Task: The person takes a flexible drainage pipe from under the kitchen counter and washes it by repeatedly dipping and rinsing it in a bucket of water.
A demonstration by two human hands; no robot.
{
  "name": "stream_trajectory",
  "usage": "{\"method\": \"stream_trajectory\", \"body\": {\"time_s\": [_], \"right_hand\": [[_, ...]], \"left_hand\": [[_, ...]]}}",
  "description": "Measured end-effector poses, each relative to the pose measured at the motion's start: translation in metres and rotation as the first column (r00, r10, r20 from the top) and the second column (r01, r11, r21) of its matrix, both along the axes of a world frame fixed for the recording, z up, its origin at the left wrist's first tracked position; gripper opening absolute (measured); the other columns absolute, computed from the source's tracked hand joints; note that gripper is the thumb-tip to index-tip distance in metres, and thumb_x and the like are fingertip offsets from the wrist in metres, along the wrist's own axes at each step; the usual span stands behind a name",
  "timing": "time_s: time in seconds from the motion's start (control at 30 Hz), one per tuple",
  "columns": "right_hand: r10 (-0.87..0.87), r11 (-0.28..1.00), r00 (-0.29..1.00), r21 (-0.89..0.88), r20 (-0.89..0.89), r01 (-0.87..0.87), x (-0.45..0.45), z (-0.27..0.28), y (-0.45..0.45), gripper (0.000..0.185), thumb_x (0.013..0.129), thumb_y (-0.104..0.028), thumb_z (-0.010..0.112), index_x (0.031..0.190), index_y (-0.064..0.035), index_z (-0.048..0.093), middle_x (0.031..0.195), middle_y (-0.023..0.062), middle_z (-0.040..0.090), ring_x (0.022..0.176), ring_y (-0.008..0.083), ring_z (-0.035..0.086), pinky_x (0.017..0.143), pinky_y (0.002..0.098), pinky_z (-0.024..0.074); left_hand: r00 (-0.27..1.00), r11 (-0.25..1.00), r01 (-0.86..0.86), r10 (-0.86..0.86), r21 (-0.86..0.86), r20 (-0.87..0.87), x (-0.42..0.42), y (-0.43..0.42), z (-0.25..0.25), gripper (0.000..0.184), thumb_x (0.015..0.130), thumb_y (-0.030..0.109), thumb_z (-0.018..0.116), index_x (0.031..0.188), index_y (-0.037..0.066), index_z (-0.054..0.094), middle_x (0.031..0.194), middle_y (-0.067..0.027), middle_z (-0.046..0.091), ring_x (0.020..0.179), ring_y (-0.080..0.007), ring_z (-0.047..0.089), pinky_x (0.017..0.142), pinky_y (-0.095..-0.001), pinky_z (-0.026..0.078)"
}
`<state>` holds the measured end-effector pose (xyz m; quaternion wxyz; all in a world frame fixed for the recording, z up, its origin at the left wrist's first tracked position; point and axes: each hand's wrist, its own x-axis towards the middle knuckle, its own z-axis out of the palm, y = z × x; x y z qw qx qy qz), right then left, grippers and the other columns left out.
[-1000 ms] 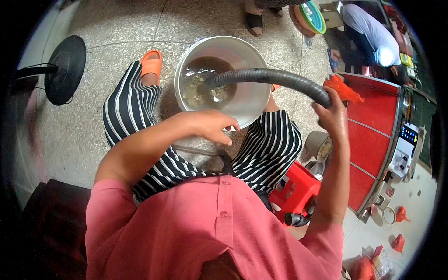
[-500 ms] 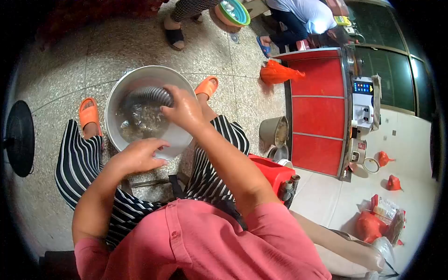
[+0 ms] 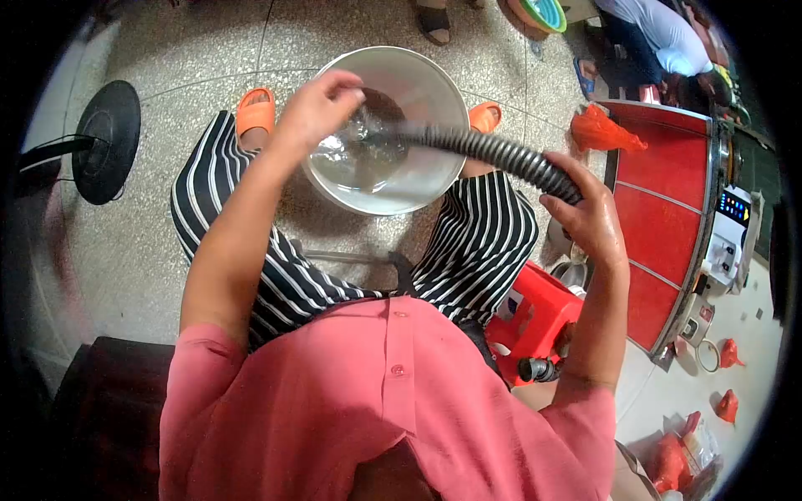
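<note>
A large silvery metal pot [image 3: 444, 96] stands on the floor between my feet, with murky water [image 3: 363, 163] inside. My right hand [image 3: 589, 209] is wrapped round one end of a grey ribbed hose [image 3: 501, 152], held up to the right of the pot. The hose stretches left across the rim, and its far end is blurred above the water. Over the pot's left side hovers my left hand [image 3: 324, 110], wet, its fingers apart and nothing visible in them.
Close by on my right are a red plastic stool [image 3: 547, 305] and a dark hose fitting [image 3: 536, 369]. An orange bag [image 3: 600, 129] lies beside the red-panelled counter [image 3: 664, 175]. A black round disc [image 3: 107, 142] stands left. Another person [image 3: 664, 37] bends over at top right.
My right hand has drawn the hose up out of the pot's interior and off to the right. My left hand has risen from the near rim to the pot's left side. The view has shifted.
</note>
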<state>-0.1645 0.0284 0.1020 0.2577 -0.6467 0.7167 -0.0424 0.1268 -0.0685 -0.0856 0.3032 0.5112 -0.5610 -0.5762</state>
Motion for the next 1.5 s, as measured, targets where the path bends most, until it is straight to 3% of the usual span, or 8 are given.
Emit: {"method": "stream_trajectory", "body": {"time_s": [0.17,0.43,0.53,0.7,0.9,0.97,1.13,1.5], "right_hand": [[-0.064,0.977,0.991,-0.194,0.116,0.086,0.004,0.015,-0.010,0.050,0.066,-0.001,0.066,0.115,-0.0077,0.055,0.097,0.0084,0.061,0.088,0.0146,0.055,0.078,0.0265,0.0430],[0.070,0.980,0.997,0.183,0.021,-0.073,0.019,0.018,-0.017,0.050,0.065,0.004,0.061,0.114,-0.0077,0.056,0.098,0.0020,0.058,0.079,0.0081,0.052,0.070,0.0218,0.0427],[-0.058,0.993,0.972,-0.086,0.230,0.080,0.006,0.023,-0.027,0.049,0.065,0.002,0.063,0.113,-0.0056,0.055,0.088,0.0063,0.060,0.080,0.0126,0.056,0.074,0.0260,0.0441],[0.226,0.936,0.973,0.268,0.040,-0.228,0.010,0.018,-0.016,0.051,0.064,0.001,0.065,0.113,-0.0050,0.055,0.093,0.0073,0.063,0.089,0.0158,0.057,0.080,0.0292,0.0443],[0.077,0.995,0.995,-0.064,0.055,-0.074,-0.012,0.024,-0.016,0.052,0.066,0.000,0.065,0.116,-0.0058,0.055,0.093,0.0056,0.061,0.089,0.0163,0.056,0.081,0.0274,0.0430],[0.092,0.965,0.995,0.248,-0.023,-0.084,0.007,0.022,-0.008,0.051,0.065,0.000,0.065,0.115,-0.0057,0.055,0.100,0.0067,0.061,0.092,0.0160,0.055,0.082,0.0284,0.0429],[-0.246,0.969,0.945,0.079,0.215,0.234,-0.016,0.037,-0.016,0.053,0.065,-0.001,0.064,0.117,-0.0073,0.055,0.100,0.0041,0.059,0.082,0.0136,0.055,0.075,0.0239,0.0436],[-0.278,0.960,0.949,0.076,0.149,0.270,-0.041,0.039,-0.009,0.052,0.068,-0.015,0.065,0.117,-0.0066,0.054,0.086,0.0005,0.054,0.064,0.0061,0.045,0.056,0.0194,0.0373]], "left_hand": [[0.992,0.994,-0.097,0.094,-0.042,-0.081,0.007,-0.001,-0.020,0.028,0.081,0.018,0.059,0.103,0.002,0.058,0.082,-0.0044,0.061,0.066,-0.0102,0.056,0.062,-0.0240,0.046],[0.992,0.992,-0.100,0.093,-0.083,-0.081,0.009,0.000,-0.007,0.029,0.081,0.021,0.059,0.103,0.002,0.058,0.080,-0.0041,0.060,0.064,-0.0100,0.055,0.061,-0.0236,0.046],[0.993,0.990,-0.102,0.096,-0.094,-0.071,0.011,0.001,-0.011,0.029,0.081,0.021,0.058,0.103,0.001,0.058,0.080,-0.0042,0.060,0.063,-0.0101,0.056,0.061,-0.0239,0.046],[0.991,0.990,-0.118,0.113,-0.075,-0.069,0.008,-0.004,-0.012,0.029,0.081,0.021,0.058,0.103,0.002,0.058,0.081,-0.0051,0.061,0.065,-0.0105,0.057,0.061,-0.0236,0.046],[0.994,0.987,-0.105,0.104,-0.125,-0.018,0.007,-0.005,-0.010,0.029,0.081,0.021,0.058,0.102,0.002,0.058,0.082,-0.0051,0.062,0.067,-0.0109,0.057,0.062,-0.0240,0.047],[0.993,0.986,-0.111,0.106,-0.122,-0.049,0.004,-0.008,-0.013,0.028,0.081,0.021,0.058,0.102,0.002,0.059,0.081,-0.0047,0.062,0.067,-0.0107,0.057,0.062,-0.0241,0.047],[0.996,0.992,-0.088,0.084,-0.095,-0.041,0.006,-0.008,-0.016,0.030,0.081,0.022,0.057,0.103,0.002,0.058,0.084,-0.0058,0.062,0.068,-0.0121,0.058,0.064,-0.0249,0.047],[0.993,0.983,-0.115,0.114,-0.146,-0.013,0.007,-0.009,-0.033,0.035,0.079,0.024,0.060,0.108,0.003,0.056,0.091,-0.0110,0.062,0.084,-0.0187,0.059,0.076,-0.0290,0.047]]}}
